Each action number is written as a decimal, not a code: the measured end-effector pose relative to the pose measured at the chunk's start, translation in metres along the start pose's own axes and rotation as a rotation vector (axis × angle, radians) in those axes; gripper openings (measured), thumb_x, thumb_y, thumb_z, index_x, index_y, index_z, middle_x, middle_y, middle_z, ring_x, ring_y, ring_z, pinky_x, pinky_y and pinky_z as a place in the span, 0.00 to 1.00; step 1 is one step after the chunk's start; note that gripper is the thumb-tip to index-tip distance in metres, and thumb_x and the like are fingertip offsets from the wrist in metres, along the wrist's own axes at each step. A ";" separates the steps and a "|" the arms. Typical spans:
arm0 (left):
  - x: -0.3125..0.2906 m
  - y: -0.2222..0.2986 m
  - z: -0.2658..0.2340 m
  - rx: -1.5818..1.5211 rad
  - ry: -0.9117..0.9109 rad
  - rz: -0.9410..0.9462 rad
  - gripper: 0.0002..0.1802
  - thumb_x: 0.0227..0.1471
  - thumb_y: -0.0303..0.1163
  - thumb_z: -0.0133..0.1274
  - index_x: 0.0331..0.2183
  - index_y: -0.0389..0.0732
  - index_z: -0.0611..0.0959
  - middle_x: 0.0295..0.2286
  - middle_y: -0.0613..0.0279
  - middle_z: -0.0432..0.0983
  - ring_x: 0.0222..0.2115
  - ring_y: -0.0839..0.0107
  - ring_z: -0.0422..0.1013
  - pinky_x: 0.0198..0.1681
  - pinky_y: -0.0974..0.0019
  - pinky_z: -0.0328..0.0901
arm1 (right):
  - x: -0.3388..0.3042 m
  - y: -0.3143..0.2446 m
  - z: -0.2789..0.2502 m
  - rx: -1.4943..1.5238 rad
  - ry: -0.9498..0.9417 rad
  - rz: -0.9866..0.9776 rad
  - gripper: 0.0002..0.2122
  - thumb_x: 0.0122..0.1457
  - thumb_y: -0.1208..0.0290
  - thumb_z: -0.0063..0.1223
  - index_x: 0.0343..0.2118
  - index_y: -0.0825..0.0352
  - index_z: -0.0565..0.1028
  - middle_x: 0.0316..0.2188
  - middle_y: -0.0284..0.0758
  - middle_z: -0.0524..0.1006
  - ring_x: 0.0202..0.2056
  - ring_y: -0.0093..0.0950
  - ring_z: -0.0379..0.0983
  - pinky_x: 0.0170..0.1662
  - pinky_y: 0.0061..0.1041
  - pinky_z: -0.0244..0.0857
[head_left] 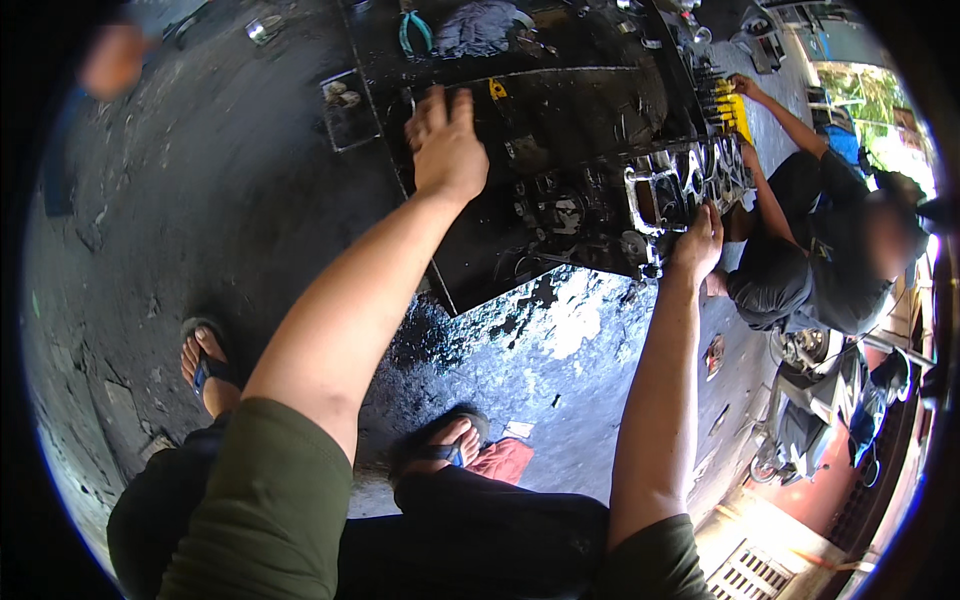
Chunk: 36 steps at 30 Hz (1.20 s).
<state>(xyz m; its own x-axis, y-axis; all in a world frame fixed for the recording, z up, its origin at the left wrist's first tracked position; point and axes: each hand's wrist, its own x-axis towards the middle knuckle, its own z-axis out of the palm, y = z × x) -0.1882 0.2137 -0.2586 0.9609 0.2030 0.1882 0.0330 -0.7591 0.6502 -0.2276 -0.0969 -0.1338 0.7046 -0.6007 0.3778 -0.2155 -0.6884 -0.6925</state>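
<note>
My left hand [448, 150] is stretched out over the left part of a dark, oily metal tray [450, 275]. Its fingers are apart and slightly blurred, with nothing in them. A small yellow piece [497, 90] lies just to the right of those fingertips. At the tray's right side sits a greasy metal engine block [650, 195] with large round bores. My right hand [697, 243] grips the near right edge of this block, fingers close together; part of the grip is hidden. Dark metal parts [565, 213] lie beside the block.
Teal-handled pliers [414, 35] and a grey rag [478, 28] lie at the tray's far side. A co-worker [840, 240] crouches at right, hands at a yellow part [735, 112]. Shiny oil [560, 320] covers the near floor. A red cloth [502, 460] lies by my foot.
</note>
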 end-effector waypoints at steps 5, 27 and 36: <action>0.052 0.010 0.034 0.312 -0.474 0.512 0.34 0.62 0.23 0.39 0.69 0.52 0.65 0.72 0.62 0.49 0.72 0.53 0.48 0.74 0.48 0.45 | -0.007 -0.005 0.001 0.138 0.024 0.074 0.18 0.69 0.63 0.53 0.54 0.70 0.78 0.47 0.41 0.82 0.48 0.30 0.77 0.54 0.28 0.68; -0.072 0.074 -0.148 -0.492 -0.391 0.204 0.17 0.61 0.40 0.61 0.49 0.45 0.86 0.42 0.54 0.84 0.41 0.52 0.80 0.44 0.57 0.74 | -0.001 -0.005 0.005 0.279 -0.027 0.218 0.17 0.69 0.65 0.52 0.55 0.69 0.78 0.48 0.42 0.82 0.48 0.32 0.78 0.54 0.30 0.69; -0.067 0.076 -0.141 -0.407 -0.280 0.172 0.16 0.60 0.40 0.61 0.49 0.47 0.87 0.38 0.55 0.84 0.36 0.53 0.81 0.38 0.56 0.74 | 0.016 0.034 0.010 0.271 -0.085 0.150 0.20 0.68 0.59 0.53 0.56 0.67 0.77 0.51 0.43 0.82 0.53 0.36 0.78 0.58 0.32 0.67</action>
<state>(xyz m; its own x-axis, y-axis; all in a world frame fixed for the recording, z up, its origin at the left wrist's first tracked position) -0.2885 0.2294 -0.1177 0.9815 -0.1188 0.1498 -0.1879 -0.4541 0.8709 -0.2167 -0.1260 -0.1580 0.7349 -0.6436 0.2140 -0.1415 -0.4541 -0.8797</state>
